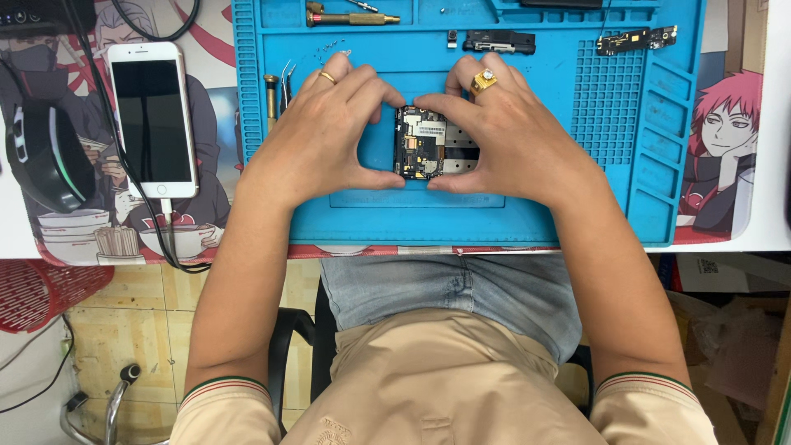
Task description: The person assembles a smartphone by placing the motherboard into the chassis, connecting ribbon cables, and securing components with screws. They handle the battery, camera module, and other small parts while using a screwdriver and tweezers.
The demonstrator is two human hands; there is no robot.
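A: Where's the opened phone (pixel 422 142)?

B: Flat on the blue mat (pixel 577 198), right between the two hands. The left hand (pixel 317 136) pinches its near and far edges with thumb and forefinger, curled about halfway; the right hand (pixel 503 136) does the same from the other side

A: How would it handle?

B: Light and stiff, I'd judge, but fragile, with the circuit parts bare. Best held by the outer frame edges, never the board

A: Anything close by?

B: A brass screwdriver (pixel 350 16) beyond the left hand, tweezers (pixel 286 82) just beside it, and a white phone (pixel 153 119) further out on that side; a small circuit strip (pixel 636 38) lies beyond the right hand
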